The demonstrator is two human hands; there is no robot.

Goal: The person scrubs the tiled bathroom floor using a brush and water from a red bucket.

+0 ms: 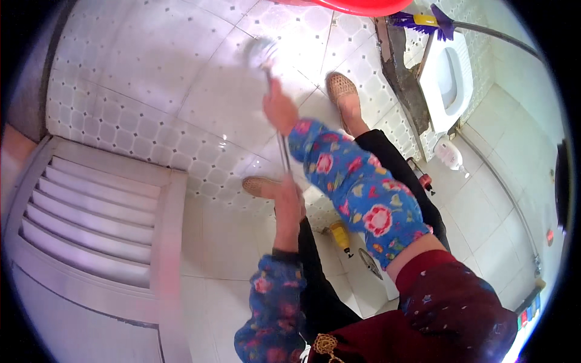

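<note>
Both hands grip a long, thin metallic stick (283, 151) with a round, whitish head (261, 53), too blurred to tell its kind. My right hand (280, 109) is closed around the stick near its head. My left hand (289, 204) is closed around its lower end, closer to my body. The head is over the pale tiled floor (212, 91), beside a strong glare; whether it touches cannot be told. Blue flowered sleeve covers (357, 184) are on both forearms. My feet in tan woven shoes (342, 86) stand apart on either side of the stick.
A grey louvred door (91, 212) stands at left. A red basin (363, 5) shows at the top edge. At right are a purple-bristled brush (423, 22), a white squat toilet (449, 78), and a white bottle (448, 153). A yellow bottle (340, 236) stands near my legs.
</note>
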